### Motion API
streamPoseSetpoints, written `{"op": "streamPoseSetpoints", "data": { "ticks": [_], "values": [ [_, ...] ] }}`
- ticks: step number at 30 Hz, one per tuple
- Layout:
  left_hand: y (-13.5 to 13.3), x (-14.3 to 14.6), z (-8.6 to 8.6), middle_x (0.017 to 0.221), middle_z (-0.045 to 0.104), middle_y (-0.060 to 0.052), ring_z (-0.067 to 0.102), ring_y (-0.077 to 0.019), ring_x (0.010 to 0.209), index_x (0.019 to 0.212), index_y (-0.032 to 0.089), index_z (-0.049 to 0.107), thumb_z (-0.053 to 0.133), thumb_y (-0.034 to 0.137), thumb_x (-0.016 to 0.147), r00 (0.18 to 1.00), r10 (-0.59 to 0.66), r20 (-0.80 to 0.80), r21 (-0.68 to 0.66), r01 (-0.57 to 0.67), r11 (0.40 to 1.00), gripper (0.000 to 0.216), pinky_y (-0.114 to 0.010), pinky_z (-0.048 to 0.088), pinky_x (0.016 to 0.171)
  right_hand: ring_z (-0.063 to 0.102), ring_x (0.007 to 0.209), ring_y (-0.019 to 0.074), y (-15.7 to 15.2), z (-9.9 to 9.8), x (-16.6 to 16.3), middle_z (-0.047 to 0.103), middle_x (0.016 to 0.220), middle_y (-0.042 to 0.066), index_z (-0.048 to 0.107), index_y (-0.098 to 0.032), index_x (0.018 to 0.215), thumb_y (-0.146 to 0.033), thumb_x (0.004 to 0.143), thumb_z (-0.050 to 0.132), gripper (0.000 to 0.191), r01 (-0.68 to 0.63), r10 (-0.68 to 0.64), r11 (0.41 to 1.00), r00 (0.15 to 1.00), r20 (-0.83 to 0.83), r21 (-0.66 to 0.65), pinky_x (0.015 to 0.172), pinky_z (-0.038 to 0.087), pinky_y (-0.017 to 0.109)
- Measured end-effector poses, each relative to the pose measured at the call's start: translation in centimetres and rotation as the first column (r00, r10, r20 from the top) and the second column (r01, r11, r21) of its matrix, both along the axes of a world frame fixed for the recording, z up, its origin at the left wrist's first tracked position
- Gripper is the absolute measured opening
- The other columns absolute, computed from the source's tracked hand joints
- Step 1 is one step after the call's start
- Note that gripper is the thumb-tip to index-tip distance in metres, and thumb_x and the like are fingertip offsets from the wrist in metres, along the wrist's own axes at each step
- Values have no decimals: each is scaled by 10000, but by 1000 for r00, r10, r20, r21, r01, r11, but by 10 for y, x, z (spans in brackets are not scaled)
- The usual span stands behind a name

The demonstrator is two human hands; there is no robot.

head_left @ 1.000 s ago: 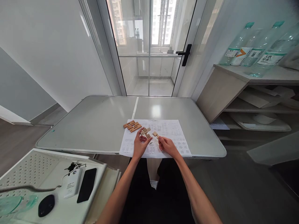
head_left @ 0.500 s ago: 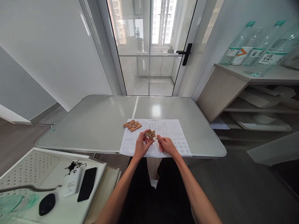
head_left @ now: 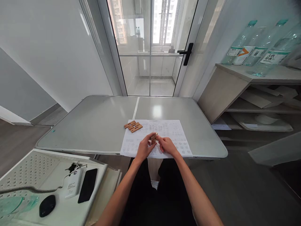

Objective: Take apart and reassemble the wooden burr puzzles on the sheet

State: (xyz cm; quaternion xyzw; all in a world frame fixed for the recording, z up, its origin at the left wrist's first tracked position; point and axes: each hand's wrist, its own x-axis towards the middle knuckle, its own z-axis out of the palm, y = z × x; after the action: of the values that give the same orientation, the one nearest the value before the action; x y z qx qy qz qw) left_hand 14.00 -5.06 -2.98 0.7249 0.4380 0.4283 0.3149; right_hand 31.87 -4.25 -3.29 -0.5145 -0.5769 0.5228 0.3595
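With the left hand [head_left: 144, 147] grasping the small wooden pieces [head_left: 153, 138], steady them and let the right hand [head_left: 167, 145], its grip too hidden to tell, work gently from the right.

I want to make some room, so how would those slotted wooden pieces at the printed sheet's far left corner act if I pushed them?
The slotted wooden pieces look stiff, being straight-edged wood. They'd probably slide rather than roll, since they appear flat-sided and lie flat. Pushing one might shift its neighbours, as they're bunched together.
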Motion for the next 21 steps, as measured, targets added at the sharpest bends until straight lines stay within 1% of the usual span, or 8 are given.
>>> {"op": "streamPoseSetpoints", "data": {
  "ticks": [5, 8, 11, 13, 15, 18, 20, 21],
  "values": [
    [-2, -1, 2, 1211, 723, -22, 672, -161, 898, 1422, 305, 542, 661, 263, 912, 1000, -9, -21, -42, 8, 999, 526, -287, 550, 754, 450, 355, 121, 0, 2, 0, 496, 359, -2, 425, -238, 510, -768, 952, 431, 689, 1, -1, 1000, 1000, -6, -25, 464, 363, 261],
    [-4, -2, 2, 1119, 735, 1, 649, -138, 777, 1438, 319, 521, 677, 296, 909, 999, -11, -41, -69, 9, 998, 552, -279, 545, 729, 386, 313, 113, 0, 4, -1, 490, 352, -4, 407, -248, 518, -769, 957, 401, 682, -2, 1, 998, 1000, -19, -57, 406, 312, 264],
    [-3, -2, 1, 1111, 733, 4, 594, -110, 661, 1451, 323, 511, 696, 301, 901, 998, -12, -55, -84, 7, 996, 581, -277, 543, 707, 356, 296, 110, 1, 5, 0, 489, 348, -3, 401, -253, 518, -765, 961, 387, 677, -12, 10, 997, 999, -34, -82, 371, 277, 263],
    [-3, -1, 1, 1176, 721, -18, 606, -116, 696, 1442, 313, 526, 703, 287, 895, 999, -11, -43, -70, 8, 998, 575, -273, 543, 698, 361, 297, 113, 2, 5, 0, 493, 351, 1, 401, -255, 513, -755, 965, 382, 674, -27, 23, 995, 999, -44, -94, 357, 263, 262],
    [-2, -1, 2, 1277, 690, -52, 645, -146, 815, 1435, 302, 538, 703, 274, 893, 1000, -15, -22, -40, 14, 999, 566, -271, 545, 694, 361, 298, 115, 2, 4, 2, 497, 355, 1, 401, -258, 510, -733, 975, 371, 665, -42, 36, 994, 998, -53, -105, 349, 255, 262],
    [-3, 0, 5, 1462, 586, -96, 658, -191, 971, 1450, 308, 541, 693, 273, 903, 999, -28, -27, 7, 29, 1000, 569, -279, 547, 688, 360, 305, 123, 2, 3, 4, 499, 359, -4, 410, -262, 527, -687, 998, 339, 638, -58, 51, 992, 997, -65, -116, 349, 251, 262],
    [-4, 0, 8, 1495, 557, -102, 651, -193, 964, 1457, 313, 542, 688, 281, 909, 999, -35, -39, 8, 35, 999, 569, -283, 542, 680, 357, 310, 128, 2, 2, 6, 494, 358, -9, 409, -264, 537, -670, 1008, 328, 627, -68, 60, 991, 996, -72, -116, 358, 254, 266],
    [-4, 0, 8, 1461, 582, -99, 647, -186, 937, 1457, 311, 543, 689, 287, 910, 999, -37, -39, -2, 37, 999, 567, -281, 537, 677, 354, 312, 128, 2, 2, 6, 486, 354, -12, 402, -264, 537, -668, 1010, 329, 626, -74, 66, 991, 995, -75, -114, 365, 261, 268]
  ]
}}
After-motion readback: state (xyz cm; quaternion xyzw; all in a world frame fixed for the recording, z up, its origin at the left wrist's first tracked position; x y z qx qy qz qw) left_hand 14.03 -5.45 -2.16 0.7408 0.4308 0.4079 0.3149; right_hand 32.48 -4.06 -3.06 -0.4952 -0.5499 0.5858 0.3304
